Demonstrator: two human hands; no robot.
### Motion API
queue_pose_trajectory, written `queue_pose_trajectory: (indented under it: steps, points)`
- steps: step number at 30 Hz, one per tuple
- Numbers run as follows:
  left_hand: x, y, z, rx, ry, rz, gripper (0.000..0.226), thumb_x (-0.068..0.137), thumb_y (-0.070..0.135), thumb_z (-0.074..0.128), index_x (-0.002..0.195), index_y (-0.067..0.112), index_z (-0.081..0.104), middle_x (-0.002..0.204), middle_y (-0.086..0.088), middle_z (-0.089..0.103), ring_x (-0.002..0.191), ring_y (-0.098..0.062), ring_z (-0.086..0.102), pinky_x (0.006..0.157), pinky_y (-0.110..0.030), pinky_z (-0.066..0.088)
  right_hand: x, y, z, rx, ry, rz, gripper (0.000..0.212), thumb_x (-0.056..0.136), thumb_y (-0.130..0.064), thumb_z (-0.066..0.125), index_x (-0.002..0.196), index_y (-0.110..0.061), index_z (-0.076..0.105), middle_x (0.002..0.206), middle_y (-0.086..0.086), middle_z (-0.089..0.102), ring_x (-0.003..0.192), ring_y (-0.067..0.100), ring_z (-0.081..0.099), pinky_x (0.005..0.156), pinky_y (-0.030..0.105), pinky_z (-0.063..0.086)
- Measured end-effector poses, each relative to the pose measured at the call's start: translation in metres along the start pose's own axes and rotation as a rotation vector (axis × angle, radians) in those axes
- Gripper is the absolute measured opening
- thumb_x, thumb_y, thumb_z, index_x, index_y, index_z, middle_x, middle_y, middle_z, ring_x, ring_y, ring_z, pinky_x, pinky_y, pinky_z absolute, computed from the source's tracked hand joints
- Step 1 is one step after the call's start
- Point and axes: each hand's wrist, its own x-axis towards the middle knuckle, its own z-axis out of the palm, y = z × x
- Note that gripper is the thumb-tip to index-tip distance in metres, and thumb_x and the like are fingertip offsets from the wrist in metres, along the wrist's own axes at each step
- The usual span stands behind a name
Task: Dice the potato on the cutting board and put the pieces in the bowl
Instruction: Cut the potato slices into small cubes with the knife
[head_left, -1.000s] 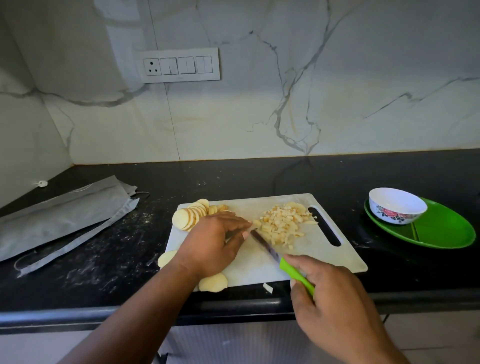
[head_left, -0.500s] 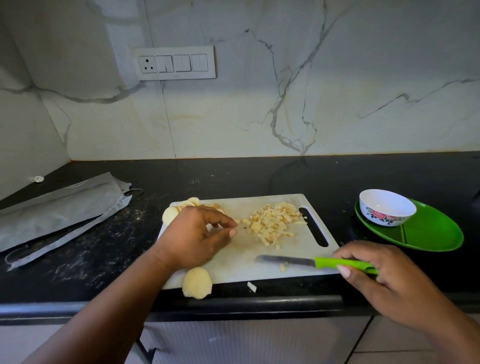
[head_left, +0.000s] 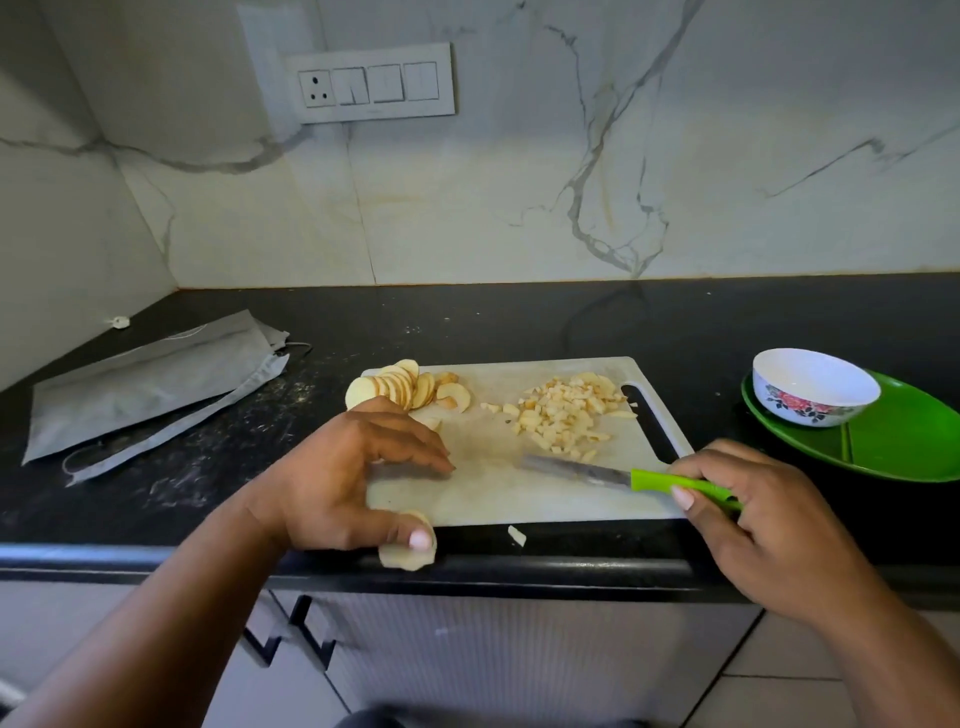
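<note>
While the left hand (head_left: 343, 478) hovers over the near-left corner of the white plastic cutting board (head_left: 493, 493), its fingers are spread and relaxed, gripping nothing, the thumb touching a pale potato chunk (head_left: 405, 555) at the counter's edge and hiding most of it. At 4 o'clock from the board's centre, the right hand (head_left: 758, 525) curls round the green handle of a knife (head_left: 623, 476), whose grey blade lies flat on the board, tip pointing to 9 o'clock. Thin round potato slices (head_left: 400, 387) fan out at 11 o'clock; small irregular diced pieces (head_left: 566, 415) heap at 1 o'clock. Well apart at 3 o'clock, a glossy white floral bowl (head_left: 815, 387) sits on a green plate (head_left: 904, 441), cut off by the frame's edge.
</note>
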Motion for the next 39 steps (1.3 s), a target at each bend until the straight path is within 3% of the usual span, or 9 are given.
queue_pose_trajectory:
  steps: [5, 9, 13, 19, 25, 28, 31, 35, 39]
  points:
    - [-0.005, -0.005, -0.001, 0.127, -0.156, -0.055, 0.061, 0.07, 0.075, 0.08, 0.126, 0.053, 0.067, 0.15, 0.038, 0.039, 0.149, 0.008, 0.015, 0.119, -0.023, 0.015, 0.014, 0.0, 0.008, -0.054, 0.019, 0.056, 0.013, 0.089, -0.021, 0.065, 0.091, -0.033, 0.067, 0.085, -0.018, 0.056, 0.077, 0.004, 0.057, 0.06, 0.021, 0.045]
    - [-0.005, -0.006, -0.006, 0.013, -0.055, -0.052, 0.033, 0.07, 0.061, 0.087, 0.096, 0.041, 0.08, 0.136, 0.032, 0.056, 0.142, 0.002, 0.036, 0.113, -0.02, 0.028, 0.022, -0.006, 0.015, -0.081, 0.033, 0.097, 0.01, 0.089, -0.024, 0.065, 0.093, -0.033, 0.068, 0.085, -0.018, 0.056, 0.076, 0.003, 0.056, 0.059, 0.024, 0.044]
    - [-0.001, -0.007, -0.007, -0.13, 0.158, -0.059, 0.02, 0.076, 0.046, 0.087, 0.088, 0.031, 0.081, 0.097, 0.017, 0.075, 0.096, -0.008, 0.069, 0.082, -0.019, 0.05, 0.024, -0.009, 0.019, -0.145, 0.095, 0.157, 0.007, 0.09, -0.026, 0.064, 0.094, -0.031, 0.067, 0.085, -0.014, 0.055, 0.075, 0.006, 0.055, 0.059, 0.026, 0.044]
    - [0.031, 0.008, 0.009, -0.199, 0.317, -0.159, 0.039, 0.073, 0.064, 0.076, 0.095, 0.032, 0.082, 0.079, 0.011, 0.075, 0.072, -0.016, 0.067, 0.067, -0.036, 0.057, 0.023, -0.025, 0.032, -0.125, 0.091, 0.134, 0.011, 0.091, -0.03, 0.063, 0.1, -0.031, 0.068, 0.089, -0.02, 0.055, 0.077, -0.002, 0.053, 0.059, 0.012, 0.034]
    - [0.053, 0.01, 0.027, -0.168, 0.288, -0.22, 0.04, 0.08, 0.042, 0.086, 0.118, 0.035, 0.076, 0.069, 0.003, 0.062, 0.059, -0.013, 0.053, 0.058, -0.033, 0.049, 0.021, -0.027, 0.032, -0.141, 0.073, 0.144, 0.008, 0.091, -0.031, 0.062, 0.096, -0.034, 0.067, 0.087, -0.019, 0.057, 0.075, 0.004, 0.055, 0.057, 0.014, 0.036]
    - [0.055, 0.009, 0.031, -0.023, 0.245, -0.189, 0.042, 0.087, 0.048, 0.079, 0.127, 0.035, 0.074, 0.083, 0.017, 0.071, 0.076, 0.004, 0.06, 0.07, -0.019, 0.047, 0.02, -0.027, 0.032, -0.156, 0.078, 0.137, 0.006, 0.09, -0.031, 0.062, 0.094, -0.033, 0.066, 0.087, -0.019, 0.057, 0.074, 0.006, 0.055, 0.057, 0.022, 0.042]
    - [0.043, 0.01, 0.024, 0.147, 0.338, -0.117, 0.042, 0.092, 0.053, 0.072, 0.13, 0.036, 0.07, 0.114, 0.016, 0.074, 0.109, -0.003, 0.062, 0.095, -0.026, 0.051, 0.02, -0.027, 0.033, -0.161, 0.075, 0.138, 0.008, 0.091, -0.032, 0.06, 0.095, -0.032, 0.067, 0.087, -0.02, 0.056, 0.074, 0.006, 0.055, 0.056, 0.019, 0.04]
    - [0.005, 0.014, -0.001, -0.079, 0.05, -0.035, 0.041, 0.076, 0.064, 0.081, 0.104, 0.034, 0.078, 0.094, 0.024, 0.07, 0.09, -0.005, 0.066, 0.075, -0.029, 0.053, 0.02, -0.026, 0.033, -0.173, 0.073, 0.142, 0.009, 0.09, -0.033, 0.059, 0.095, -0.031, 0.067, 0.086, -0.017, 0.057, 0.072, 0.008, 0.055, 0.055, 0.022, 0.04]
    - [-0.02, 0.016, -0.006, 0.033, -0.208, -0.11, 0.058, 0.06, 0.067, 0.09, 0.109, 0.042, 0.072, 0.107, 0.028, 0.063, 0.102, 0.002, 0.061, 0.082, -0.022, 0.053, 0.021, -0.027, 0.034, -0.189, 0.066, 0.146, 0.008, 0.09, -0.032, 0.061, 0.096, -0.031, 0.067, 0.086, -0.016, 0.057, 0.072, 0.008, 0.055, 0.054, 0.021, 0.038]
